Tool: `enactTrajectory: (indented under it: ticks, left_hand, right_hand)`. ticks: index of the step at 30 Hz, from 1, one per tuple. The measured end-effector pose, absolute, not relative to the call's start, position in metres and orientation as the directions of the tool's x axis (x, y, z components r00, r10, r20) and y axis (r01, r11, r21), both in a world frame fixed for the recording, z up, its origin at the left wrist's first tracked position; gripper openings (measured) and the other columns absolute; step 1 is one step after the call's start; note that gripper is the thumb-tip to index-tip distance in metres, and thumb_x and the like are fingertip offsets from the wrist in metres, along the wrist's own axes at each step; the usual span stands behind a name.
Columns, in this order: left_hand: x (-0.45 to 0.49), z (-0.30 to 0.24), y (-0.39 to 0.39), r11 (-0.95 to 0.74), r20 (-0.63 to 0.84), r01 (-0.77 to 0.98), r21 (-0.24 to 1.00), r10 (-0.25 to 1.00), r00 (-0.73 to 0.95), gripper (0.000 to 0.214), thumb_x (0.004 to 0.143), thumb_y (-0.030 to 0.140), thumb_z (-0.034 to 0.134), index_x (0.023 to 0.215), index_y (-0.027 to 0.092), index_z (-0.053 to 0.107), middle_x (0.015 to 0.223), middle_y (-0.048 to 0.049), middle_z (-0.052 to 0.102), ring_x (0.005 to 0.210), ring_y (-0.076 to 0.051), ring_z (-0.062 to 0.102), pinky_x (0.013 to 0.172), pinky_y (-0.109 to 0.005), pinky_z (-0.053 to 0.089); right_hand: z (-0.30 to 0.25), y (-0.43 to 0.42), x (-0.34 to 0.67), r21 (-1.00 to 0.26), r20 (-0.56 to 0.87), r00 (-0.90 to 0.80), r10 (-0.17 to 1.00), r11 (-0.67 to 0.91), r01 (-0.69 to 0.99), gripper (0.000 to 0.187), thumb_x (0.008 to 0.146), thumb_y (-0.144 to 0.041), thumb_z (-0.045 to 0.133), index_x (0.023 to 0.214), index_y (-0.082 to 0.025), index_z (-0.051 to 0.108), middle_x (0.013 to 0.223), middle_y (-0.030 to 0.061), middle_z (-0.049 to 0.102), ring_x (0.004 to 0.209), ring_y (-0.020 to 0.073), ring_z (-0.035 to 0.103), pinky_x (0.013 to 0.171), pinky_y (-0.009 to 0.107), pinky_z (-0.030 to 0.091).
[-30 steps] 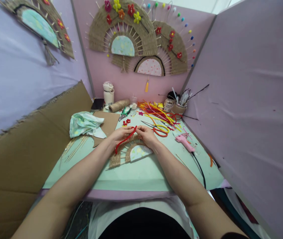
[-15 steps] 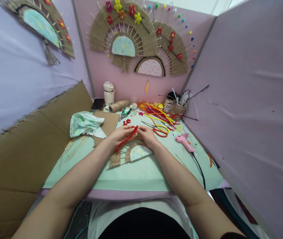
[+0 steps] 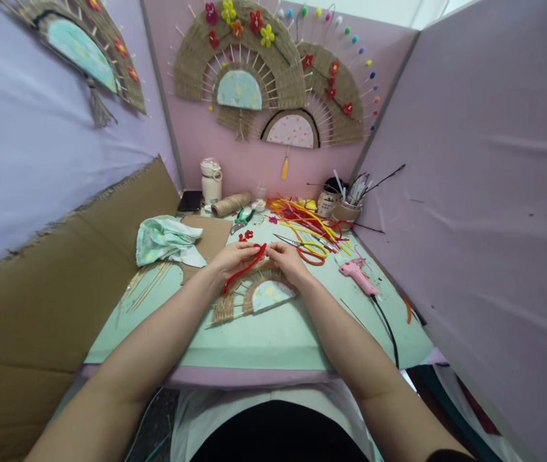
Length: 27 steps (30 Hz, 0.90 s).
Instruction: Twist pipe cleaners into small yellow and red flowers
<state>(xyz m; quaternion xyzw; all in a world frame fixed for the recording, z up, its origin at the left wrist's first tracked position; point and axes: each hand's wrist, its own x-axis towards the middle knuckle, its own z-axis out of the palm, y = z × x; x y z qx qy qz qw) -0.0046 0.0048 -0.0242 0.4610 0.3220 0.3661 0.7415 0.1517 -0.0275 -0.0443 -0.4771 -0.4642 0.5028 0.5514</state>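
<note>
A fuzzy red pipe cleaner (image 3: 244, 271) is pinched in my left hand (image 3: 235, 258), its long end hanging down to the left and a bent part at the fingertips. My right hand (image 3: 285, 259) closes its thumb and fingers on the bent end of the same pipe cleaner. Below both hands lies a small twine-woven fan (image 3: 224, 308) with a pale floral half-circle (image 3: 269, 294); my hands cover part of its upper edge. Just beyond my fingers are small red flowers (image 3: 248, 235). Scissors (image 3: 309, 249) with orange and yellow handles rest right of my right hand.
A pink glue gun (image 3: 358, 276) with a black cord lies at right. Colourful pipe cleaners (image 3: 302, 218) are heaped behind the scissors. Green-handled pliers (image 3: 243, 219), a twine roll (image 3: 231, 204) and a white bottle (image 3: 211, 181) are at the back. Crumpled cloth (image 3: 167, 239) and thin sticks (image 3: 151, 285) lie left.
Both hands stay almost in place with the red pipe cleaner between them. The whole view has shifted very slightly; nothing else has visibly moved.
</note>
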Motion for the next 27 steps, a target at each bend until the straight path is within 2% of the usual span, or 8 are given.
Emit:
enactTrajectory:
  ticks: [2, 5, 10, 13, 16, 22, 27]
  left_hand:
    - [-0.002, -0.025, 0.004, 0.203, -0.097, -0.219, 0.954, 0.904, 0.416, 0.017, 0.059, 0.019, 0.075, 0.072, 0.012, 0.067, 0.071, -0.0065, 0.068, 0.066, -0.013, 0.062, 0.069, -0.026, 0.050]
    - [0.000, -0.024, 0.004, 0.085, -0.042, -0.123, 0.989, 0.948, 0.314, 0.019, 0.056, 0.024, 0.076, 0.069, 0.012, 0.068, 0.064, -0.0041, 0.066, 0.061, -0.013, 0.058, 0.063, -0.026, 0.048]
    - [-0.001, -0.023, 0.004, -0.018, 0.002, 0.046, 0.999, 0.949, 0.317, 0.021, 0.056, 0.028, 0.075, 0.070, 0.013, 0.070, 0.062, -0.0034, 0.066, 0.058, -0.013, 0.056, 0.061, -0.025, 0.044]
    - [-0.001, -0.021, 0.001, -0.041, 0.025, 0.042, 0.998, 0.944, 0.329, 0.020, 0.059, 0.027, 0.073, 0.073, 0.013, 0.071, 0.068, -0.0044, 0.067, 0.061, -0.013, 0.057, 0.063, -0.025, 0.044]
    - [-0.001, -0.018, -0.003, -0.073, 0.061, 0.022, 0.997, 0.936, 0.346, 0.016, 0.059, 0.025, 0.073, 0.070, 0.014, 0.071, 0.068, -0.0041, 0.068, 0.061, -0.014, 0.057, 0.064, -0.025, 0.044]
    - [0.000, -0.019, -0.003, -0.085, 0.068, 0.027, 0.996, 0.924, 0.376, 0.016, 0.060, 0.026, 0.072, 0.070, 0.014, 0.070, 0.067, -0.0030, 0.066, 0.062, -0.013, 0.057, 0.065, -0.026, 0.044]
    - [0.000, -0.021, -0.002, 0.121, -0.061, -0.118, 0.986, 0.904, 0.422, 0.021, 0.058, 0.030, 0.074, 0.068, 0.013, 0.068, 0.067, -0.0033, 0.066, 0.061, -0.012, 0.057, 0.064, -0.026, 0.045]
  right_hand:
    - [-0.043, -0.026, 0.154, -0.993, 0.054, 0.076, 0.996, 0.061, -0.098, 0.028, 0.063, -0.044, 0.068, 0.067, -0.017, 0.061, 0.051, -0.0055, 0.048, 0.045, 0.0057, 0.034, 0.042, 0.019, 0.024]
    - [-0.041, -0.026, 0.154, -0.984, 0.040, 0.038, 0.998, 0.046, -0.174, 0.032, 0.065, -0.047, 0.066, 0.065, -0.016, 0.059, 0.056, -0.0034, 0.050, 0.047, 0.0060, 0.036, 0.041, 0.020, 0.022]
    - [-0.039, -0.029, 0.153, -0.933, -0.052, -0.102, 0.993, -0.085, -0.351, 0.029, 0.059, -0.037, 0.075, 0.064, -0.015, 0.056, 0.049, -0.0076, 0.039, 0.044, 0.0040, 0.028, 0.040, 0.019, 0.016]
    - [-0.037, -0.029, 0.154, -0.860, -0.145, -0.181, 0.973, -0.215, -0.462, 0.027, 0.057, -0.029, 0.077, 0.071, -0.016, 0.057, 0.054, -0.0062, 0.045, 0.045, 0.0037, 0.031, 0.038, 0.017, 0.015]
    - [-0.036, -0.028, 0.155, -0.785, -0.209, -0.239, 0.948, -0.308, -0.537, 0.024, 0.062, -0.028, 0.074, 0.070, -0.016, 0.055, 0.056, -0.0051, 0.048, 0.044, 0.0036, 0.030, 0.036, 0.016, 0.014]
    - [-0.033, -0.029, 0.155, -0.737, -0.249, -0.304, 0.920, -0.384, -0.557, 0.025, 0.062, -0.025, 0.074, 0.067, -0.017, 0.051, 0.048, -0.0084, 0.037, 0.041, 0.0030, 0.024, 0.034, 0.016, 0.011]
    - [-0.036, -0.029, 0.150, -0.795, -0.176, -0.187, 0.966, -0.252, -0.552, 0.028, 0.057, -0.023, 0.074, 0.062, -0.018, 0.048, 0.046, -0.0103, 0.029, 0.041, 0.0031, 0.021, 0.035, 0.017, 0.009]
